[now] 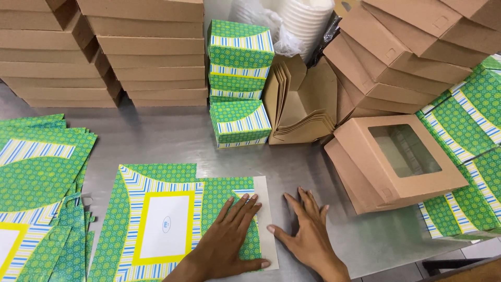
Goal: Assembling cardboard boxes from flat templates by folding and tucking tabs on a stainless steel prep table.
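On steel table [172,141], left hand [229,237] flat on green box blank [156,224], right hand [308,235] alongside, fingers spread.

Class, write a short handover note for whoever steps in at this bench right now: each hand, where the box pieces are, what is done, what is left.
Left hand: flat, palm down on the green patterned flat sheet, pressing its right flap.
Right hand: flat on the steel table, beside the sheet, holding nothing.
Done: folded green boxes stacked at the back.
Left: this sheet is unfolded; a pile of flat sheets waits at the left.
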